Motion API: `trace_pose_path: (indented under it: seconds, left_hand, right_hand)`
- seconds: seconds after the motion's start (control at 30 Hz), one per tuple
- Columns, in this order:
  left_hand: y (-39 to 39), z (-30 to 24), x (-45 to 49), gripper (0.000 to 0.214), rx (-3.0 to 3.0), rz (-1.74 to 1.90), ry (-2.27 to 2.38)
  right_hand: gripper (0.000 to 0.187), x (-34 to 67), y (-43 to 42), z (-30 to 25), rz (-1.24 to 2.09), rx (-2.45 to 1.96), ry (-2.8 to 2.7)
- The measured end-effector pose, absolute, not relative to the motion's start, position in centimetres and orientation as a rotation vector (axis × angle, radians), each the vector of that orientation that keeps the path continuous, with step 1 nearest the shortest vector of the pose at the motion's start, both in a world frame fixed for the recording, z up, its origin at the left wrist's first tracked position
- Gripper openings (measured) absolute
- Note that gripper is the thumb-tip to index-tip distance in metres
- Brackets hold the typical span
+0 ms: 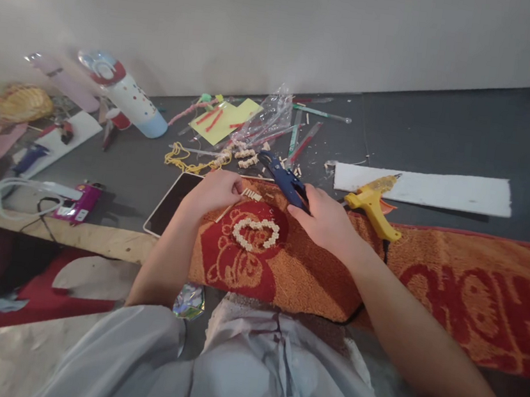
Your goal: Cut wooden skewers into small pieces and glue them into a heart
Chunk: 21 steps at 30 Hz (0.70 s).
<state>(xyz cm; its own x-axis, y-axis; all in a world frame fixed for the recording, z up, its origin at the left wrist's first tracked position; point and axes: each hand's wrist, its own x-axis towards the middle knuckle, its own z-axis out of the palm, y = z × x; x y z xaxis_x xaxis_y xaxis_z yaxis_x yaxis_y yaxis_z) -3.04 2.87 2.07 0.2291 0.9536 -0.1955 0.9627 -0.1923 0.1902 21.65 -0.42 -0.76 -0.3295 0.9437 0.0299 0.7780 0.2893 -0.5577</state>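
Observation:
My right hand is closed round the handles of blue cutting pliers, whose jaws point up and left. My left hand has its fingers curled, pinching a thin wooden stick by the pliers. Both hands rest on an orange and red towel. Between them on the towel lies a heart shape made of small pale wooden pieces. A few short cut pieces lie just above it.
A yellow glue gun lies right of my right hand beside a white foam strip. A tablet pokes out under the towel. Sticks, yellow paper, a plastic bag, yellow cord, a dotted bottle and a pink lighter lie about.

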Motion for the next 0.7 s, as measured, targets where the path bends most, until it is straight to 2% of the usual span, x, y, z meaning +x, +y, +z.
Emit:
trace_pose_path:
  seconds: [0.7]
  left_hand:
    - [2.55,2.52,-2.24,0.008,2.245,-0.084,1.82]
  right_hand:
    - [0.031,21.73,-0.53,-0.69,0.653,-1.537,-2.239]
